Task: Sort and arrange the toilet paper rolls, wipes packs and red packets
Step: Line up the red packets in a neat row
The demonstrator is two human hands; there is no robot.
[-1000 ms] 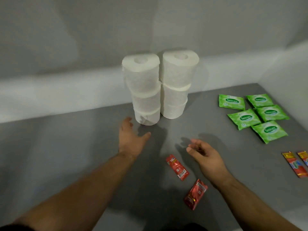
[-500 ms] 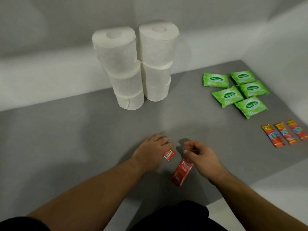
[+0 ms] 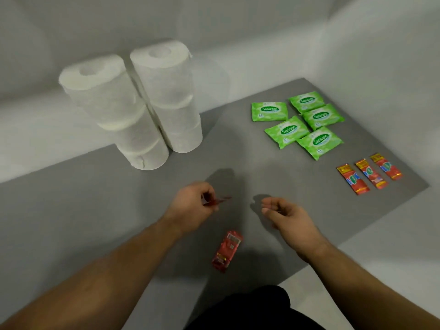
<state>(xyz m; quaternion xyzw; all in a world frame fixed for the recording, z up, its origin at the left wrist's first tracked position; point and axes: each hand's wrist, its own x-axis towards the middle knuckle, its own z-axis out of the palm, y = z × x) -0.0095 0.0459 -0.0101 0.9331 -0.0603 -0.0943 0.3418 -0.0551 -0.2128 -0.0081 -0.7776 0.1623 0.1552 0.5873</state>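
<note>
The left hand (image 3: 193, 206) was closed on a red packet (image 3: 217, 200), pinched between thumb and fingers and held just above the grey worktop (image 3: 71, 210). The packet appeared edge-on and blurred; its long axis ran roughly left to right, with the free end pointing toward the right hand (image 3: 287, 216). The right hand hovered near it, fingers loosely curled, holding nothing visible.

A second red packet (image 3: 227, 251) lay flat on the worktop between the two forearms. Its long axis ran near to far, with the far end tilted slightly right.

Three more red packets (image 3: 369, 173) lay side by side near the right edge of the worktop, apart from each other, long axes parallel and running near to far, with the far ends leaning left. Five green wipes packs (image 3: 300, 121) lay flat in a cluster beyond them. Two stacks of toilet paper rolls (image 3: 133, 106) stood upright at the back, touching, three rolls to each stack; the left stack leaned.

Compared with half a second earlier, the left hand had lifted its packet off the worktop, where it had previously pressed flat over it. The right hand had released the second packet, which then lay on the worktop nearer the person. The stacks, wipes packs and row of three packets kept their arrangement.
</note>
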